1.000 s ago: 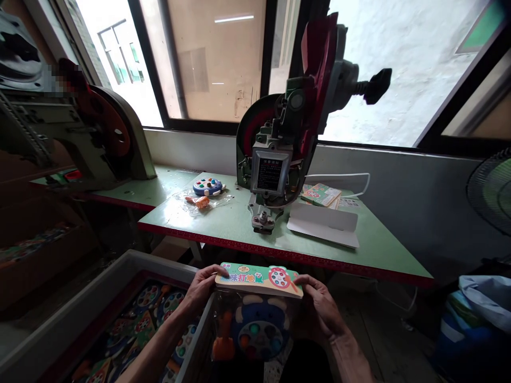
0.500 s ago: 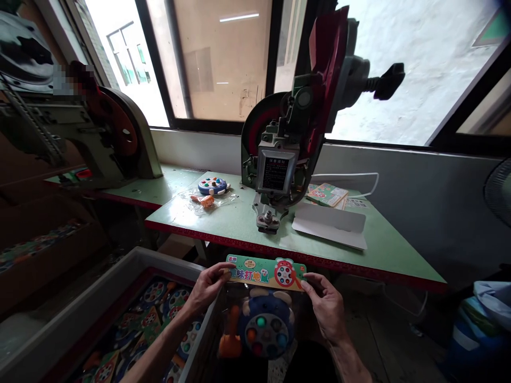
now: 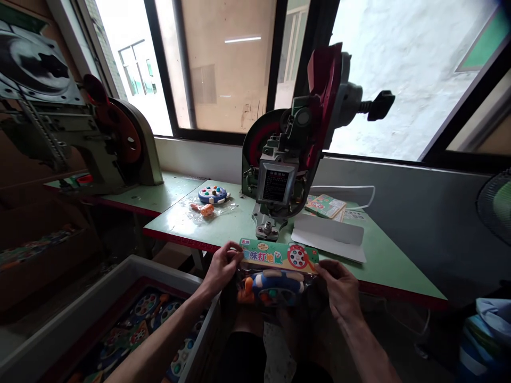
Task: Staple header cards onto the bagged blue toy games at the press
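Note:
My left hand (image 3: pixel 224 264) pinches the left end of a printed header card (image 3: pixel 275 256), and my right hand (image 3: pixel 339 284) pinches its right end. From the card hangs a clear bag holding a round blue toy (image 3: pixel 279 284) with coloured buttons and an orange toy hammer (image 3: pixel 246 290). The card is at the table's front edge, just below the lower jaw of a stapling machine (image 3: pixel 267 229) with a dark red and green body. Another blue toy (image 3: pixel 214 194) and an orange hammer (image 3: pixel 203 209) lie on clear plastic on the table, left of the machine.
A grey bin (image 3: pixel 131 263) of bagged toys stands at lower left. On the green table (image 3: pixel 399 271) lie a folded white card (image 3: pixel 329 239) and a stack of printed cards (image 3: pixel 325 206). A second machine (image 3: pixel 115 138) is at left, a fan (image 3: pixel 495 202) at right.
Both hands have moved the card and bag forward, up and slightly right, toward the machine's jaw. The bagged toy now appears tilted and foreshortened. The camera view has tipped upward slightly.

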Demonstrator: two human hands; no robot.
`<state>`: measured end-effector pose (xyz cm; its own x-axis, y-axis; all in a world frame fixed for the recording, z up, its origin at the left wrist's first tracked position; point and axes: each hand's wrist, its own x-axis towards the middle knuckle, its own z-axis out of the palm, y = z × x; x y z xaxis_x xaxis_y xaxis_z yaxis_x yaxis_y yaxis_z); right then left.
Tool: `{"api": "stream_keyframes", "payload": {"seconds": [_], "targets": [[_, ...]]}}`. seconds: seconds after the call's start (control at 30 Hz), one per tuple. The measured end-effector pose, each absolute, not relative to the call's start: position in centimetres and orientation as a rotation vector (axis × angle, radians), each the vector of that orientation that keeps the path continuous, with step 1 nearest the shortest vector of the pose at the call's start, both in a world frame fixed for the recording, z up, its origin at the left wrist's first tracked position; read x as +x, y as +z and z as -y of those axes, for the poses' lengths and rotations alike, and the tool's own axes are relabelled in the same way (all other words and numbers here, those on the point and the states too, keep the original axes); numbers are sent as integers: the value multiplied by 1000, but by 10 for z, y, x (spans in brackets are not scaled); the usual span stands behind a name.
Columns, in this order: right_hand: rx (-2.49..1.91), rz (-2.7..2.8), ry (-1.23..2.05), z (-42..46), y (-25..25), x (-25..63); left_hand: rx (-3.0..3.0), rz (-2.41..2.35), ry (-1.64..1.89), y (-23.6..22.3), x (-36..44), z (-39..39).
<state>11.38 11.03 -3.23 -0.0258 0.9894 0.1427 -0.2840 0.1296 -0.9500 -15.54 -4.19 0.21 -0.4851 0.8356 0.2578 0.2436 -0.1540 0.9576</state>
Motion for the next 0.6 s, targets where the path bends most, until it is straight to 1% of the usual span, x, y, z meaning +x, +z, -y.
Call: {"api": "stream_keyframes", "payload": {"seconds": [0.17,0.3,0.43,0.6], "targets": [[-878,1029,1301,-160,-5,109,1115,-1479,1745,21,-165,-32],[-905,1003,1291,-189,6,103,1080,-1470,1795,30,-170,-77],[-917,996,1293,-203,11,98,1031,-1469,1828,32,-173,-95],[-914,1000,1300,-207,11,97,1022,-1444,1834,26,-175,-97]]}}
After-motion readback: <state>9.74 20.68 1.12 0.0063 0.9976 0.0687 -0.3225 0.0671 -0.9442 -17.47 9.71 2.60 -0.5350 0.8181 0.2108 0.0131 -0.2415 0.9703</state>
